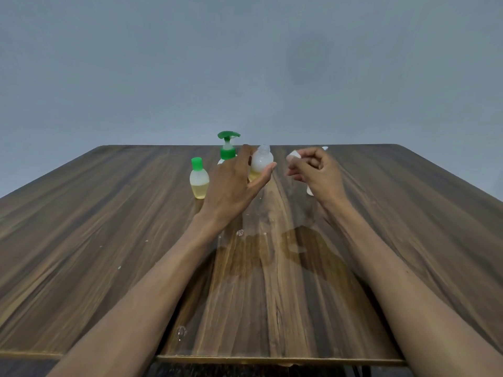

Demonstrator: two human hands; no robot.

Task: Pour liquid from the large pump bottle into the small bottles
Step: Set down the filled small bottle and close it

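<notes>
Two small bottles are in play: the green-capped small bottle (pixel 199 178) stands on the table (pixel 109 227) to the left, part full of yellowish liquid, and the uncapped small bottle (pixel 260 162) is in my left hand (pixel 234 183), upright, thumb and fingers curled round its sides. The large pump bottle (pixel 227 148) stands just behind that hand, mostly hidden by it. My right hand (pixel 315 171) hovers beside the open neck, fingers curled in, pinching a small white cap (pixel 293 154) at the tips. I take the step to be capping this bottle. To do it well I should keep the bottle vertical, set the cap squarely on the neck, then twist with the fingertips while the left grip holds firm (the wet patch (pixel 299 251) nearer to me suggests slippery plastic). Both forearms reach straight out over the table, wrists raised off it.
</notes>
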